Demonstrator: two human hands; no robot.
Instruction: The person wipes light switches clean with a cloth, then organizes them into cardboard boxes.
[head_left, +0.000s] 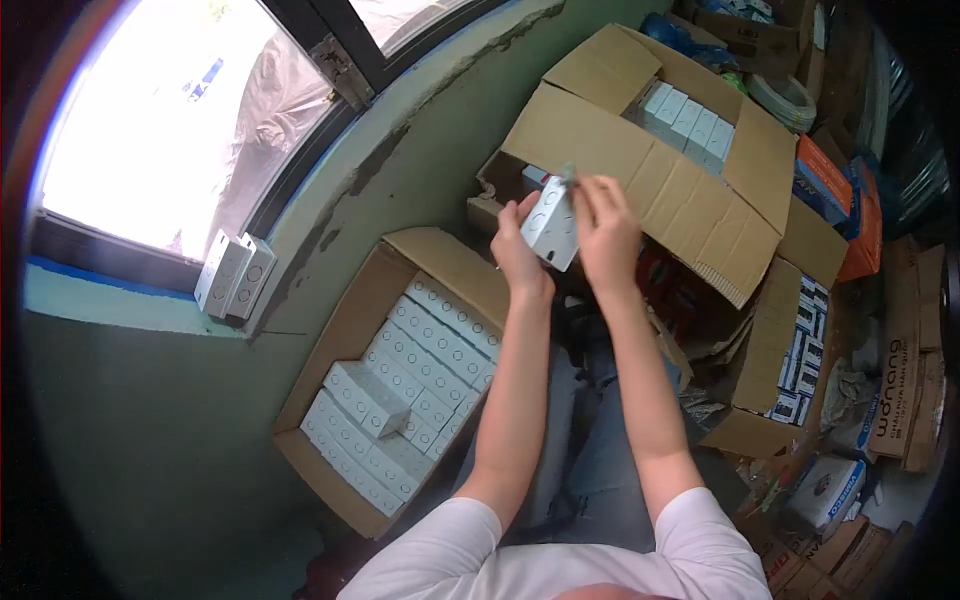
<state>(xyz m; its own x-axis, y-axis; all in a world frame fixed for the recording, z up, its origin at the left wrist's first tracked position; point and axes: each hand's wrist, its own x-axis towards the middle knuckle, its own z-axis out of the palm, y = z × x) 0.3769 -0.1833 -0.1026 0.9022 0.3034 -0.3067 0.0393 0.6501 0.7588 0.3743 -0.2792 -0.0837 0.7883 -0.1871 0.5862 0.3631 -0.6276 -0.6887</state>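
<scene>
My left hand [517, 250] is wrapped round the lower left side of a white box [550, 222] with round knockouts, held tilted in front of me. At its upper right side, the curled fingers of my right hand [606, 222] pinch a small, pale greenish thing [569, 172], too small to make out. Below and left of my hands stands an open carton [345, 318] with rows of similar white boxes [425, 340]. Another open carton [690, 190], just beyond my right hand, also holds white boxes [690, 120].
Two white boxes [235, 275] stand on the window sill [130, 300] at the left. On the right are a carton of small packs [803, 350], orange and blue boxes [835, 185], flattened cardboard [905, 350] and a cable coil [785, 103]. A green wall [180, 430] borders the left.
</scene>
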